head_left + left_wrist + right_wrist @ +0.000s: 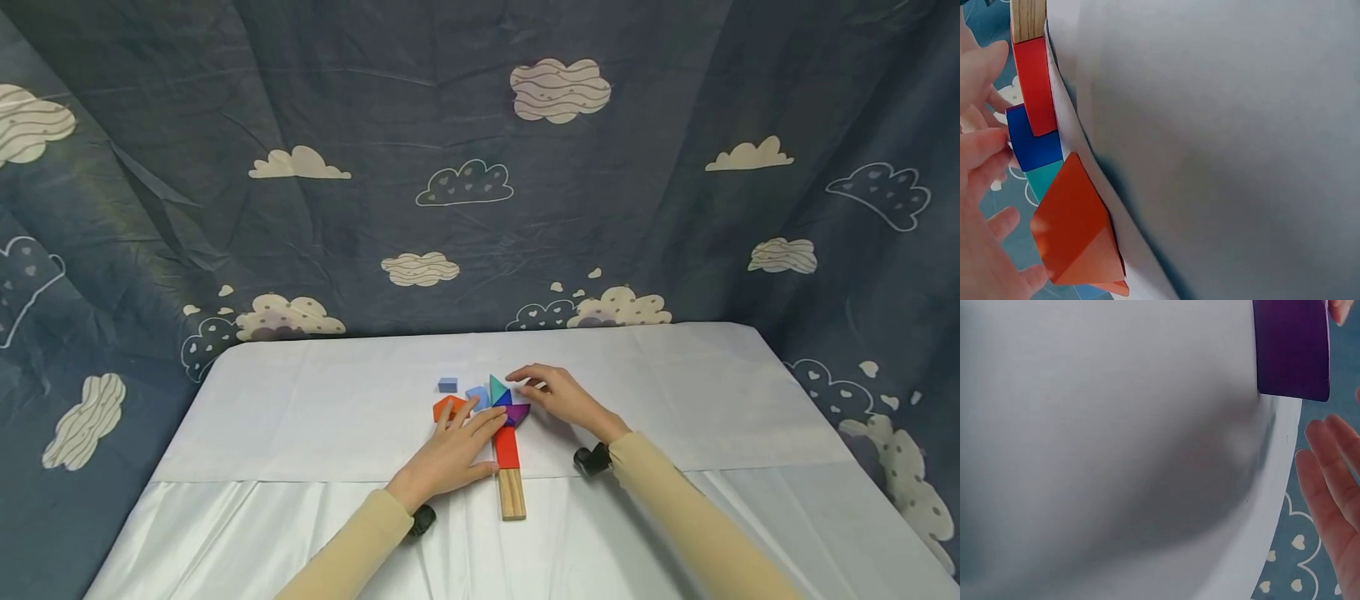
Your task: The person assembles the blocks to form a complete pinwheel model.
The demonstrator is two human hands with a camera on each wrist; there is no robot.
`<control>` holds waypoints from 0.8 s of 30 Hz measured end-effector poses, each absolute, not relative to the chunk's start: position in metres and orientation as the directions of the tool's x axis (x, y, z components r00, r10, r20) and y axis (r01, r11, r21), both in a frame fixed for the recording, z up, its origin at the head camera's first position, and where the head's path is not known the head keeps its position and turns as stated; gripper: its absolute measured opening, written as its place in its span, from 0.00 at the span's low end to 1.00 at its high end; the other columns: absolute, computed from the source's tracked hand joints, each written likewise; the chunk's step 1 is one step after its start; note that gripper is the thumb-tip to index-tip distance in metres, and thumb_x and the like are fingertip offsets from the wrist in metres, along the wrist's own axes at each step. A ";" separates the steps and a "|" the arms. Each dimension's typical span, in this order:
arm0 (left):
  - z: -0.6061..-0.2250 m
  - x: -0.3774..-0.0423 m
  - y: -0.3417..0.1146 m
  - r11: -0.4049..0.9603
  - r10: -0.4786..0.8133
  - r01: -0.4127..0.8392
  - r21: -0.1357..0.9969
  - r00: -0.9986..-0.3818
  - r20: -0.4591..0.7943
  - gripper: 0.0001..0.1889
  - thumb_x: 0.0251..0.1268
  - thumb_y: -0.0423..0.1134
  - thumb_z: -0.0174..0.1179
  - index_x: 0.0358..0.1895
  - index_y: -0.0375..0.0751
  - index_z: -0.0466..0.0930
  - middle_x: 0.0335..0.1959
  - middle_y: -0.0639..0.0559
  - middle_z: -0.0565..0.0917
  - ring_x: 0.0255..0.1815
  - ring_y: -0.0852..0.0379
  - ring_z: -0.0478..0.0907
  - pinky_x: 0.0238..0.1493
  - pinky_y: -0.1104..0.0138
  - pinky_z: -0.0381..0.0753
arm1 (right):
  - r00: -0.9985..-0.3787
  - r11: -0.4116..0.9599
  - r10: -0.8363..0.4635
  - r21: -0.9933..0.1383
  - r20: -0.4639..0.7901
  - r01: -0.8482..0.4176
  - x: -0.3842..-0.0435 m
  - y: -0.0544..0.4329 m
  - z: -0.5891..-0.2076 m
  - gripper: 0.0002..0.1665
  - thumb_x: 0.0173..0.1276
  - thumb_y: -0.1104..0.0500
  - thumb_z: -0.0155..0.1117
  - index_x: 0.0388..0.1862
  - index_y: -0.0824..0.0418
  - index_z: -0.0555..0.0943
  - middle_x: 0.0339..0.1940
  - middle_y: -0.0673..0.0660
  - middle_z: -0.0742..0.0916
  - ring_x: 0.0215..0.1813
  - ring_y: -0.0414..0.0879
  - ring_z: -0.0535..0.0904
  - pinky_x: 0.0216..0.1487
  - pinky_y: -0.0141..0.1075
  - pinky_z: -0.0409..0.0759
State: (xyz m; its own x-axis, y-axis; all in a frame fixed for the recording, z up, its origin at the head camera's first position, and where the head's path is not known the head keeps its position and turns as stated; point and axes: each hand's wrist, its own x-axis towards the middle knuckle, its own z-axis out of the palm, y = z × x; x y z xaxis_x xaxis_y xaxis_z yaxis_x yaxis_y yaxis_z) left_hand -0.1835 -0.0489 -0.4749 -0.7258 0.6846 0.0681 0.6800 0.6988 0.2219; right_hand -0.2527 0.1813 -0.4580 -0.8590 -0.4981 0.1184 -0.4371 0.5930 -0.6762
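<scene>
A row of flat toy blocks lies on the white cloth in the head view. Plain wood pieces (pixel 512 497) form its near end, followed by a red block (pixel 507 448), a purple block (pixel 519 413), a blue piece (pixel 504 398) and a teal triangle (pixel 497 388). My left hand (pixel 452 454) spreads over the left side of the row, its fingertips right at the blue and purple pieces. An orange block (pixel 1079 225) sits by its fingers. Just right of the teal triangle, my right hand (pixel 557 396) hovers with loosely bent fingers and nothing between them; the right wrist view shows the purple block (pixel 1292 350) nearby.
Two light blue blocks lie left of the row, a small one (pixel 447 385) farther back and another (pixel 476 395) beside the teal triangle. The white cloth (pixel 675 400) covers the table. Behind it hangs a dark curtain (pixel 390 100) with cloud prints.
</scene>
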 end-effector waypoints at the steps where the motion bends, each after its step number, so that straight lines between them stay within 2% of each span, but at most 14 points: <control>1: -0.475 -0.184 -0.049 0.698 0.684 0.680 0.224 -0.726 0.070 0.36 0.67 0.54 0.57 0.74 0.45 0.57 0.74 0.52 0.58 0.76 0.43 0.43 0.69 0.41 0.40 | -0.859 0.592 -0.497 -0.676 0.124 -0.440 -0.252 0.182 -0.458 0.17 0.69 0.65 0.59 0.56 0.61 0.80 0.54 0.58 0.82 0.51 0.54 0.80 0.53 0.48 0.77; 4: -0.471 -0.186 -0.052 0.707 0.672 0.669 0.229 -0.736 0.076 0.36 0.67 0.54 0.57 0.74 0.46 0.57 0.74 0.52 0.57 0.75 0.44 0.44 0.69 0.41 0.42 | -0.858 0.588 -0.495 -0.675 0.134 -0.445 -0.247 0.185 -0.458 0.17 0.69 0.66 0.59 0.56 0.61 0.80 0.55 0.58 0.82 0.52 0.54 0.79 0.52 0.47 0.78; 7: -0.468 -0.190 -0.060 0.716 0.656 0.662 0.221 -0.747 0.110 0.35 0.67 0.54 0.57 0.73 0.45 0.59 0.73 0.51 0.60 0.75 0.43 0.46 0.68 0.39 0.44 | -0.851 0.595 -0.503 -0.652 0.154 -0.470 -0.241 0.186 -0.457 0.18 0.69 0.66 0.58 0.57 0.62 0.79 0.58 0.60 0.79 0.56 0.55 0.76 0.53 0.48 0.78; 11: -0.465 -0.197 -0.073 0.733 0.629 0.642 0.227 -0.766 0.134 0.33 0.68 0.53 0.56 0.72 0.43 0.63 0.71 0.49 0.63 0.74 0.42 0.48 0.67 0.38 0.44 | -0.828 0.611 -0.536 -0.601 0.165 -0.515 -0.231 0.187 -0.457 0.20 0.69 0.65 0.58 0.60 0.62 0.78 0.64 0.60 0.76 0.65 0.57 0.70 0.61 0.54 0.69; 14: -0.464 -0.201 -0.080 0.742 0.611 0.616 0.265 -0.784 0.111 0.32 0.68 0.51 0.57 0.71 0.42 0.64 0.72 0.49 0.62 0.74 0.41 0.48 0.67 0.37 0.43 | -0.812 0.616 -0.565 -0.581 0.145 -0.532 -0.225 0.187 -0.458 0.21 0.70 0.63 0.57 0.61 0.62 0.77 0.66 0.59 0.74 0.67 0.57 0.67 0.65 0.55 0.63; 24: -0.466 -0.205 -0.086 0.736 0.606 0.584 0.341 -0.794 0.051 0.31 0.69 0.50 0.56 0.71 0.42 0.63 0.72 0.47 0.61 0.74 0.39 0.45 0.66 0.35 0.40 | -0.774 0.661 -0.628 -0.470 0.080 -0.585 -0.214 0.180 -0.462 0.24 0.69 0.60 0.60 0.64 0.62 0.75 0.68 0.58 0.72 0.70 0.55 0.64 0.65 0.52 0.64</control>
State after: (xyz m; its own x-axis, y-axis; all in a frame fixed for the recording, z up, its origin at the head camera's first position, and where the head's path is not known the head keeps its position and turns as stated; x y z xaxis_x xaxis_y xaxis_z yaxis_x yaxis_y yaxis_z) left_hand -0.2053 -0.0856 -0.4655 -0.7937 0.6062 0.0506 0.5842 0.7363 0.3413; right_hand -0.2140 0.1805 -0.4618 -0.7743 -0.6278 0.0796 -0.5846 0.6614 -0.4699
